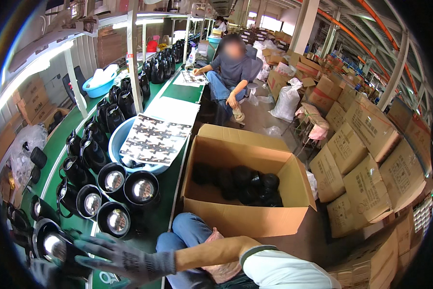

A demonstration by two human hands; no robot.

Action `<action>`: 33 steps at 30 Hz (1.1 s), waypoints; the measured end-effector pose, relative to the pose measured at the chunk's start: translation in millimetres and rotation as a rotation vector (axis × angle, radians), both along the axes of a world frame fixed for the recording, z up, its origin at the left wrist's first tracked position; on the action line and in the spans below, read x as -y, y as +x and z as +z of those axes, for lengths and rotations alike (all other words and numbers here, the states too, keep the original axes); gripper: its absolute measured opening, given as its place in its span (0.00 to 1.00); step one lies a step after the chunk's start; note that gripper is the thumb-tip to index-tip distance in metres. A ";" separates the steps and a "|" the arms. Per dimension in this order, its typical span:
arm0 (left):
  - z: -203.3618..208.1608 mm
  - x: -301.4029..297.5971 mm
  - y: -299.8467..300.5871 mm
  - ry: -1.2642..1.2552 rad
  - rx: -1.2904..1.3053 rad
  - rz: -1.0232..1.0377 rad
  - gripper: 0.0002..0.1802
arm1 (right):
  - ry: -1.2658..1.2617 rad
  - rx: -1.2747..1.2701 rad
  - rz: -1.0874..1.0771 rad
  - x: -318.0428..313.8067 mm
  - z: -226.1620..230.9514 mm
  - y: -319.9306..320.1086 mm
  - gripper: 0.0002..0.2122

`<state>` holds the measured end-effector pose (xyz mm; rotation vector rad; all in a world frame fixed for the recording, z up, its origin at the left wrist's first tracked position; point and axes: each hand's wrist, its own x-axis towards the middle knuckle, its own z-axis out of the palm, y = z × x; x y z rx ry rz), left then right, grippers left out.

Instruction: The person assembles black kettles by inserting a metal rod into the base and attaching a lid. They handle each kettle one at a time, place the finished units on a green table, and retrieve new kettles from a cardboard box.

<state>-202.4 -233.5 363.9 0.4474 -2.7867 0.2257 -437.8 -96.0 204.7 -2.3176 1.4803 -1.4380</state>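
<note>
At the lower left, a black kettle body (55,245) with a shiny steel inside tilts its open mouth upward. My right hand (122,257), in a grey knitted glove, reaches across to its right side with fingers stretched out and apart. The fingertips are at the kettle's wall; whether they press on it is unclear. Below the kettle, at the dark rim of the picture, my left hand (45,273) shows in part, also gloved, its fingers mostly hidden. Several more black kettle bodies (115,220) stand close by, mouths up.
A green workbench (149,231) carries rows of kettles, a blue basin (117,139) and a printed sticker sheet (156,139). Right of it stands an open carton (245,219) containing black parts (250,183). Stacked cartons (366,188) line the right. A seated person (231,72) works farther along.
</note>
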 end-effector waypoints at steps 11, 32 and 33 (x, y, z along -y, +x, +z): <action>-83.4 -149.9 29.4 0.344 -0.437 -0.024 0.22 | 0.138 0.102 0.120 -101.1 -62.6 12.7 0.33; -318.1 -294.0 233.2 1.428 -1.245 1.094 0.27 | 0.967 0.294 0.635 26.2 -48.5 201.1 0.24; -320.5 -297.2 236.3 1.432 -1.256 1.103 0.28 | 0.673 0.092 0.492 52.4 -72.4 221.2 0.38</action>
